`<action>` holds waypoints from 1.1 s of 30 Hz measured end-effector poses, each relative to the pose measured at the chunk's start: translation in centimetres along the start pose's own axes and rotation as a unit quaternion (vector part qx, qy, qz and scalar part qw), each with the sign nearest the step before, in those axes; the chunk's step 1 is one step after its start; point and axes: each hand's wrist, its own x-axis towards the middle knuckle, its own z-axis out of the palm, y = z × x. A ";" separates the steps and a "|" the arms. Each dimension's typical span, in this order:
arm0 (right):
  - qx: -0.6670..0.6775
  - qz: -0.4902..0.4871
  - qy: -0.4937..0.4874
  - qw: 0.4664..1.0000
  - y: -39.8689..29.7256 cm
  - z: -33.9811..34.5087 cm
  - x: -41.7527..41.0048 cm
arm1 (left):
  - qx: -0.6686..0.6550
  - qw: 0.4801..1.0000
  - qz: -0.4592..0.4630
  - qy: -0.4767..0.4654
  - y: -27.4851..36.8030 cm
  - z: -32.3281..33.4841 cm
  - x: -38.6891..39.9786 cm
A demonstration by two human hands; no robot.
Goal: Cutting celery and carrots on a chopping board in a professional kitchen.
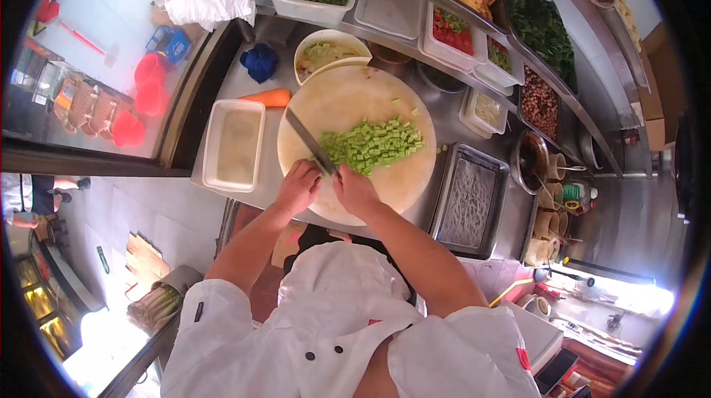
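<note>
A knife [311,141], seen nearly edge-on, stands over a round chopping board [344,90]. My right hand [354,190] grips it near the board's front edge, with the blade slanting away to the upper left. Close to the blade's left side, my left hand [301,184] has its fingers curled. Whether a piece of vegetable is under those fingertips is hidden. Diced green vegetable [377,145] is heaped on the board, right of the blade.
Left of the board are a white plastic tub [236,145], a carrot [269,97] and a blue cloth [259,63]. A cream bowl [333,45] sits behind it. To the right lies a metal tray [472,203]. Ingredient containers line a raised metal shelf [383,37].
</note>
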 end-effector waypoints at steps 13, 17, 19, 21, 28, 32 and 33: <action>-0.102 0.036 -0.064 0.992 -2.9 -4.0 -5.2 | 0.013 1.000 0.013 -0.019 0.3 -0.8 0.4; -0.107 0.046 -0.035 0.993 -2.9 -1.5 -5.1 | 0.014 0.999 0.026 -0.024 -0.5 0.2 0.4; -0.105 0.039 -0.014 0.994 -1.3 1.0 -3.0 | 0.015 0.999 0.035 -0.022 -0.7 0.5 0.5; -0.104 0.027 0.005 0.994 -0.8 1.5 -1.3 | 0.017 0.998 0.038 -0.042 -1.1 0.3 0.7; -0.081 0.021 -0.049 0.995 -3.3 -2.4 -2.7 | -0.001 0.999 0.020 -0.030 -0.8 -0.6 -0.8; -0.108 0.050 -0.068 0.990 -3.9 -0.5 -3.8 | -0.015 0.999 0.004 -0.031 -1.1 -0.9 -1.1; -0.108 0.052 -0.068 0.990 -3.4 0.5 -3.3 | -0.008 0.999 0.005 -0.042 -1.1 -0.8 -1.0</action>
